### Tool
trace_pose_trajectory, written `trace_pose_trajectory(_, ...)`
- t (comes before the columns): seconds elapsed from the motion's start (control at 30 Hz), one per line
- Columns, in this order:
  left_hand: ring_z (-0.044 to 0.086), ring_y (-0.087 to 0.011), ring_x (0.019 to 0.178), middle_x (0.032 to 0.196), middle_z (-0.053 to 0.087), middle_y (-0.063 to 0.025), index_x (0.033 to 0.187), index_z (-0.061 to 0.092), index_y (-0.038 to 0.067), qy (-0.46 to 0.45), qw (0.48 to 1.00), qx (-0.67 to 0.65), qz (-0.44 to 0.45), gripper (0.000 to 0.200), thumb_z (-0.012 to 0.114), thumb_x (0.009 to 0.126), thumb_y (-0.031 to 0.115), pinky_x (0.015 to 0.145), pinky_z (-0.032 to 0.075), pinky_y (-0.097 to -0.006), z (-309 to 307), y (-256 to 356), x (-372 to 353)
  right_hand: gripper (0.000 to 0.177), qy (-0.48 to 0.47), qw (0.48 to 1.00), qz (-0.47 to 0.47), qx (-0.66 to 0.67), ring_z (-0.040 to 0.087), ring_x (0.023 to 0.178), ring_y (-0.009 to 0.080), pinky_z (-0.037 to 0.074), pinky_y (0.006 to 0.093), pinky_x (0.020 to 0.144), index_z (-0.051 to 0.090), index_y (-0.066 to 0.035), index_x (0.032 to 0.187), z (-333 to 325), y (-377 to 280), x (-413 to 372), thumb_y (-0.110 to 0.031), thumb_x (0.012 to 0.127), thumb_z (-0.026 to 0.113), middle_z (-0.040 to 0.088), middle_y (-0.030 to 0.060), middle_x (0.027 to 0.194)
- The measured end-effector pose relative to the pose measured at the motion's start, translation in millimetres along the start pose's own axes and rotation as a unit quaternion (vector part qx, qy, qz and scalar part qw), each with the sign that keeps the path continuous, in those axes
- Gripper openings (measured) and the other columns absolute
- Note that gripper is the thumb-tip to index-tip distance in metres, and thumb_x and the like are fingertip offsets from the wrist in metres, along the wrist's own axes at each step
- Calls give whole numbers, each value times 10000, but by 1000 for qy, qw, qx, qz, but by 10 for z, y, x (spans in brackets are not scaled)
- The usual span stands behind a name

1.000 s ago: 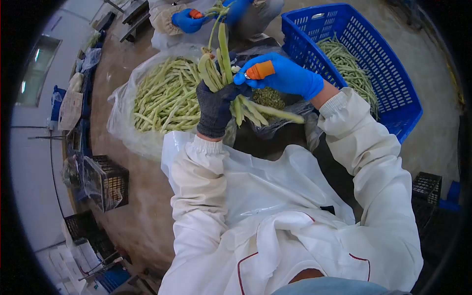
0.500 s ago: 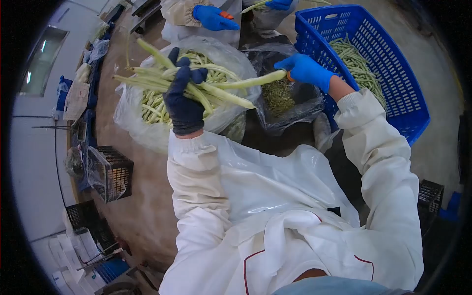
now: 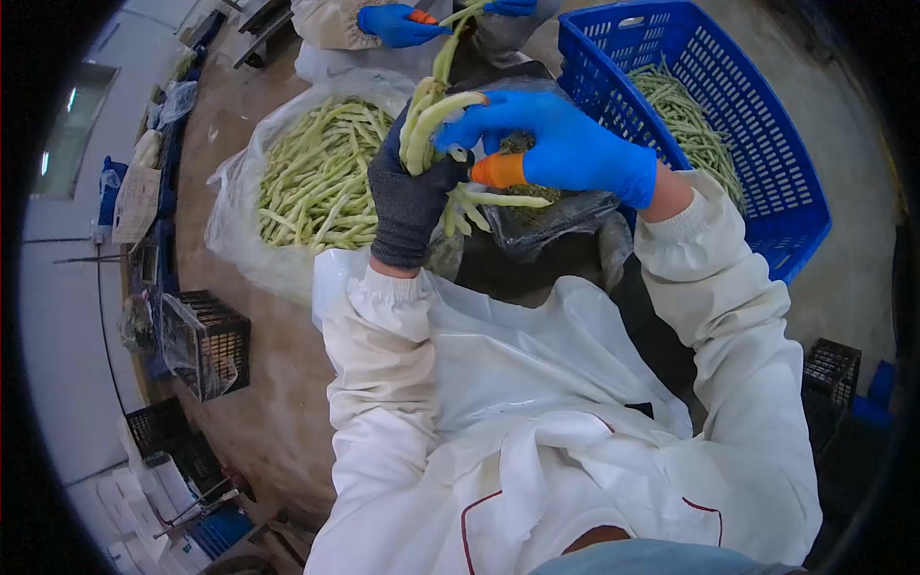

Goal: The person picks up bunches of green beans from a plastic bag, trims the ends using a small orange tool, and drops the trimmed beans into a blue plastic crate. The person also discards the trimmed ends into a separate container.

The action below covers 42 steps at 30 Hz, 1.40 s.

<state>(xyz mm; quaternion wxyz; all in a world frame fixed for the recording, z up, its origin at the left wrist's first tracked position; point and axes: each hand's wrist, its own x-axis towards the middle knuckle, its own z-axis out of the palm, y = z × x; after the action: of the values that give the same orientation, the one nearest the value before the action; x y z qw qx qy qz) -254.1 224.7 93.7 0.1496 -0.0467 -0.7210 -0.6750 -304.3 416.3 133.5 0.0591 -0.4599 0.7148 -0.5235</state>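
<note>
My left hand (image 3: 404, 206), in a dark glove, is closed around a bunch of long pale green beans (image 3: 419, 139). Some bean ends stick up past the fingers and others hang out below, to the right. My right hand (image 3: 585, 153) wears a blue glove with an orange cover on the thumb. Its curled fingers meet the bunch and grip at a bean, though the exact pinch is partly hidden. Behind my left hand, a clear plastic bag (image 3: 228, 196) holds a heap of similar beans (image 3: 321, 177).
At the right stands a blue slatted crate (image 3: 771, 134) with green beans (image 3: 685, 120) inside. A dark plastic-lined container (image 3: 522, 235) lies below my right hand. Opposite, a co-worker's blue-gloved hand (image 3: 398, 24) is near the bag. A black crate (image 3: 216, 340) sits on the floor at left.
My left hand has turned and moved right with the beans, tilting them more upright. My right hand has moved left, from a bean's far end to the bunch. More of the bagged heap shows.
</note>
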Motion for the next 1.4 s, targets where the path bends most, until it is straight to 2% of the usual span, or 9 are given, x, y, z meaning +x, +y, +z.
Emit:
trace_pose_trajectory(0.2, 640, -171, 722, 893, 641, -82, 1182, 536, -28, 5, 986, -148, -69, 464, 639, 736, -101, 619, 541, -296, 37, 33, 14, 210, -102, 986, 122, 48, 607, 857, 169, 486, 332, 786, 670, -46, 965, -324, 241, -85, -95, 765, 634, 659, 58, 918)
trace_pose_trajectory(0.3, 638, -184, 719, 916, 634, -95, 1224, 506, -24, 14, 979, -192, -64, 496, 633, 751, -98, 631, 538, -314, 27, -1, 24, 265, 12, 954, 195, -227, 615, 903, 174, 488, 343, 817, 661, -37, 1011, -338, 527, -172, -65, 756, 596, 664, 59, 938)
trace_pose_trajectory(0.4, 622, -199, 735, 1001, 612, -97, 1323, 418, -13, -7, 939, -331, -90, 550, 615, 810, -34, 721, 530, -350, -52, -60, 49, 326, 122, 964, 17, -236, 614, 925, 156, 488, 351, 833, 653, -35, 1087, -289, 722, -193, -69, 769, 592, 677, 61, 969)
trace_pose_trajectory(0.5, 613, -196, 769, 1021, 605, -81, 1347, 394, -8, -28, 904, -418, -80, 539, 586, 843, 3, 759, 521, -346, -89, -28, 48, 364, 50, 992, 26, 110, 613, 904, 154, 489, 331, 820, 642, -37, 1146, -217, 620, -117, -64, 788, 583, 680, 71, 1005)
trace_pose_trajectory(0.6, 545, -139, 775, 1047, 594, -80, 1358, 388, -12, -7, 927, -366, -85, 521, 562, 871, 55, 751, 472, -280, -9, 68, 7, 362, -84, 966, 199, 144, 590, 1001, 164, 438, 303, 933, 583, -44, 1247, -100, 367, -77, -153, 906, 525, 648, 113, 1079)
trace_pose_trajectory(0.83, 649, -203, 793, 1069, 630, -154, 1301, 439, -30, -29, 984, -155, -87, 525, 606, 804, -45, 670, 548, -286, -103, 70, 22, 306, -101, 917, 233, 307, 610, 854, 125, 489, 255, 797, 644, 51, 1084, -129, 578, -101, -164, 899, 528, 669, 88, 940)
trace_pose_trajectory(1.13, 654, -203, 712, 952, 669, -152, 1197, 540, -62, 80, 993, -87, -29, 445, 663, 769, -45, 647, 545, -303, -328, 168, 63, 291, -98, 945, 249, 188, 586, 721, 134, 499, 267, 683, 664, 46, 1052, -203, 608, -223, -120, 858, 522, 670, 78, 874)
trace_pose_trajectory(1.23, 662, -203, 697, 899, 676, -151, 1112, 578, -79, 94, 992, -75, -32, 368, 672, 760, -30, 643, 549, -300, -302, 181, 42, 308, -130, 966, 222, -26, 641, 695, 167, 516, 306, 663, 686, 19, 1009, -182, 560, -248, -126, 778, 542, 697, 123, 872)
trace_pose_trajectory(1.4, 667, -208, 688, 894, 681, -168, 1024, 615, -94, 98, 991, -86, -24, 287, 674, 753, -20, 630, 549, -300, -260, 188, 35, 223, -104, 966, 199, -126, 620, 683, 285, 492, 378, 650, 694, -21, 898, -73, 493, -268, -129, 754, 562, 667, 167, 802)
